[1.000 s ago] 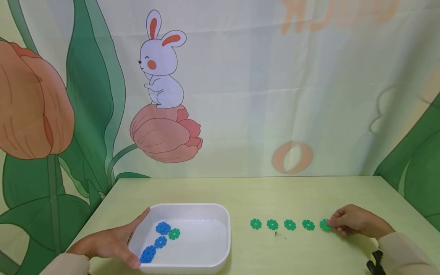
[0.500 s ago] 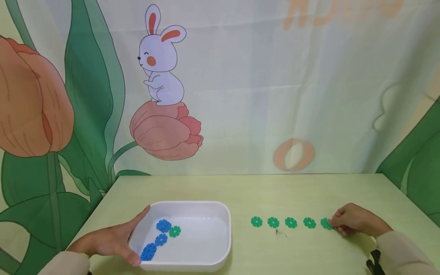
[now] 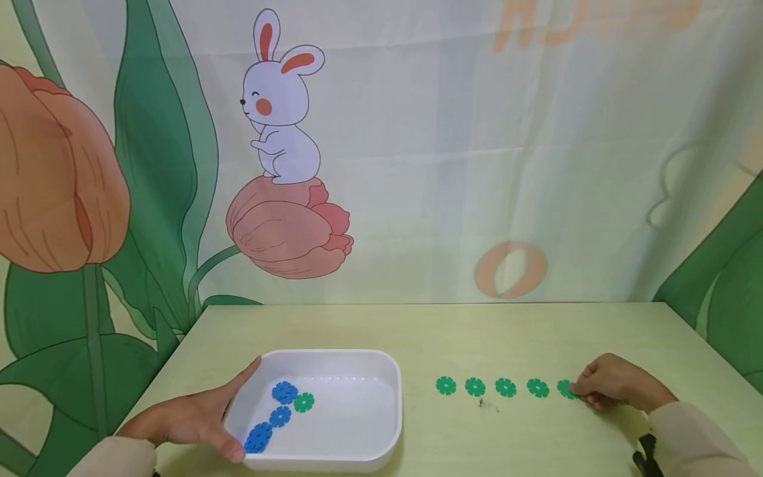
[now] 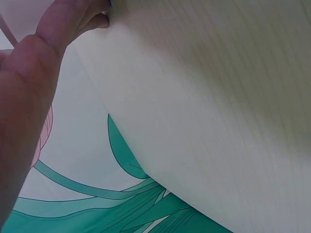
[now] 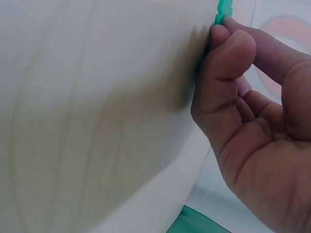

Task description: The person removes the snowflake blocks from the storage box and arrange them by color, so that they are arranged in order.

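Note:
At the left end of a white plastic tub (image 3: 357,424), my left hand (image 3: 193,419) grips with its digits spread from the far corner to the near one. Inside lie several blue snowflake discs (image 3: 280,417) and one green snowflake disc (image 3: 304,402). My right hand (image 3: 620,383) pinches the edge of another green snowflake disc (image 3: 566,389) between thumb and finger, at the right end of a row on the table. In the right wrist view that disc (image 5: 224,9) stands edge-on at the fingertips. Several matching green discs (image 3: 505,387) continue the row leftward, spaced apart.
The pale wood-grain table (image 3: 524,444) meets a printed curtain (image 3: 405,165) with a rabbit and tulips along its back edge. A small dark mark (image 3: 481,402) shows just below the row. Near the right sleeve (image 3: 694,437) hangs a black strap (image 3: 646,456).
The head view has shifted slightly. Both hands, the tub and the discs keep their places, with the right hand still on the end disc.

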A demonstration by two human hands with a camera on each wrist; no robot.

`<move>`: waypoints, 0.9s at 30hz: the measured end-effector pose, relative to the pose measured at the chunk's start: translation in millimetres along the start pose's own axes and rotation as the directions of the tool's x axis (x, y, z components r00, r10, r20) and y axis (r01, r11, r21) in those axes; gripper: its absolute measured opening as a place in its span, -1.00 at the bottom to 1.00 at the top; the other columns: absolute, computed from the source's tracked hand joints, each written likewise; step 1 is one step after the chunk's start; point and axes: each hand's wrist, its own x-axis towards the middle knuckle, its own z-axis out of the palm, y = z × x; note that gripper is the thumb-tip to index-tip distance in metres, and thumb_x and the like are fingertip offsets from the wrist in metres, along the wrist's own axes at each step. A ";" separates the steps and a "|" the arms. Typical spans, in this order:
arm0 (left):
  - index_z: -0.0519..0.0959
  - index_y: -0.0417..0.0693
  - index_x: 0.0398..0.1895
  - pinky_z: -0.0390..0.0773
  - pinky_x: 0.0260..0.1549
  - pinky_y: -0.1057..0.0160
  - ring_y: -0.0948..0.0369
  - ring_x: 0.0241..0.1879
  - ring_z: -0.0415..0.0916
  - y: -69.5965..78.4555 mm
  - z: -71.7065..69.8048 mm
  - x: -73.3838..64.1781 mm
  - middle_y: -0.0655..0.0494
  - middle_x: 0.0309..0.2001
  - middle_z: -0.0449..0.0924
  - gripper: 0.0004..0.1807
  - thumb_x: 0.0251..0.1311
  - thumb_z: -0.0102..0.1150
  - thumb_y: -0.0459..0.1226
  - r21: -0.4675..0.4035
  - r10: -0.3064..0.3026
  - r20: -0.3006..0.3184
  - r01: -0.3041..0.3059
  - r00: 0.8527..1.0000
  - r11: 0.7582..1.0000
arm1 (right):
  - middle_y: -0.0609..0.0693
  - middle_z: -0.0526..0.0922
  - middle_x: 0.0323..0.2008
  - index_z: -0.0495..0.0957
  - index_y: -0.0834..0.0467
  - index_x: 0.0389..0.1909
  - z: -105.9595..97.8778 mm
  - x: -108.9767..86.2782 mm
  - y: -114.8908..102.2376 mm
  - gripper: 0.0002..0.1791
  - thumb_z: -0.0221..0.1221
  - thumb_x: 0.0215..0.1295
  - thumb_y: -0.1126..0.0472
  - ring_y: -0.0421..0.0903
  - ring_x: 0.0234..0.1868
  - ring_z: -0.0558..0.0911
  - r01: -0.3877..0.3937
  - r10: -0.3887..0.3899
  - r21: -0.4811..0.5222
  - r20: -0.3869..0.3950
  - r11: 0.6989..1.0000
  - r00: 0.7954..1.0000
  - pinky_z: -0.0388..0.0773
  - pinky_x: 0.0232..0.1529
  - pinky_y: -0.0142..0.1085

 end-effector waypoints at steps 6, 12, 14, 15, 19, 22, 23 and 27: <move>-0.55 -0.02 0.57 0.27 0.25 -0.18 -0.09 0.26 0.15 0.0 -0.1 0.9 -0.30 0.49 -0.19 0.50 -0.04 0.47 0.19 -0.005 -0.001 0.005 0.001 1.000 1.000 | -0.04 0.52 -0.58 0.56 0.29 -0.41 -2.1 -3.4 -2.7 -0.84 0.25 0.35 0.30 -0.20 -0.55 0.49 -0.014 0.014 -0.012 0.013 1.000 1.000 0.48 -0.45 -0.38; -0.55 -0.02 0.57 0.26 0.24 -0.16 -0.09 0.26 0.14 -0.1 -0.7 0.8 -0.31 0.49 -0.19 0.50 -0.03 0.46 0.20 -0.003 0.002 0.013 -0.002 1.000 1.000 | -0.03 0.52 -0.57 0.57 0.31 -0.43 -15.0 -9.7 -25.9 -0.78 0.23 0.37 0.25 -0.17 -0.54 0.47 0.090 -0.089 -0.065 0.012 0.994 0.996 0.49 -0.44 -0.33; -0.55 -0.02 0.57 0.27 0.24 -0.14 -0.10 0.25 0.14 -0.7 -1.3 -0.4 -0.31 0.49 -0.20 0.49 -0.02 0.46 0.19 -0.009 0.002 0.014 -0.002 1.000 1.000 | -0.01 0.54 -0.58 0.57 0.30 -0.46 -16.2 -10.7 -39.0 -0.76 0.25 0.37 0.23 -0.16 -0.55 0.48 0.138 -0.138 -0.085 0.011 0.987 0.990 0.51 -0.44 -0.33; -0.55 -0.03 0.57 0.27 0.24 -0.15 -0.10 0.25 0.14 -0.9 -1.6 -0.8 -0.32 0.49 -0.21 0.49 -0.02 0.46 0.19 -0.008 0.006 0.014 -0.006 1.000 1.000 | -0.01 0.54 -0.57 0.57 0.29 -0.47 -15.9 -10.9 -45.6 -0.75 0.25 0.36 0.22 -0.16 -0.55 0.48 0.157 -0.156 -0.091 0.013 0.983 0.988 0.51 -0.44 -0.33; -0.55 -0.04 0.57 0.27 0.24 -0.15 -0.10 0.25 0.14 -1.7 -1.7 -1.3 -0.31 0.49 -0.20 0.49 -0.02 0.46 0.19 -0.008 0.005 0.011 -0.005 1.000 1.000 | 0.02 0.55 -0.57 0.56 0.26 -0.51 -9.3 -10.4 -74.0 -0.72 0.26 0.36 0.19 -0.16 -0.56 0.48 0.218 -0.216 -0.084 0.030 0.972 0.976 0.53 -0.43 -0.31; -0.54 -0.04 0.57 0.26 0.25 -0.18 -0.09 0.25 0.15 -1.6 -1.3 -0.7 -0.30 0.50 -0.19 0.49 -0.02 0.45 0.20 -0.010 -0.006 0.008 0.006 1.000 1.000 | 0.03 0.56 -0.54 0.55 0.25 -0.49 -0.5 -10.7 -99.1 -0.71 0.25 0.37 0.15 -0.16 -0.55 0.48 0.256 -0.252 -0.056 0.062 0.965 0.966 0.54 -0.40 -0.30; -0.54 -0.03 0.57 0.26 0.25 -0.19 -0.09 0.25 0.15 -1.5 -1.2 -0.3 -0.30 0.50 -0.19 0.48 -0.02 0.45 0.20 -0.010 -0.010 0.007 0.010 1.000 1.000 | 0.03 0.56 -0.53 0.55 0.25 -0.47 3.3 -10.8 -107.6 -0.71 0.26 0.37 0.14 -0.16 -0.54 0.48 0.262 -0.259 -0.048 0.072 0.964 0.963 0.55 -0.39 -0.29; -0.54 -0.03 0.57 0.27 0.25 -0.17 -0.07 0.25 0.16 -1.5 -2.2 0.9 -0.29 0.50 -0.17 0.48 -0.01 0.45 0.19 -0.017 -0.005 0.011 0.005 1.000 1.000 | 0.04 0.57 -0.48 0.55 0.24 -0.43 19.0 -10.6 -140.5 -0.71 0.27 0.37 0.10 -0.16 -0.51 0.48 0.286 -0.285 0.012 0.131 0.958 0.949 0.54 -0.36 -0.30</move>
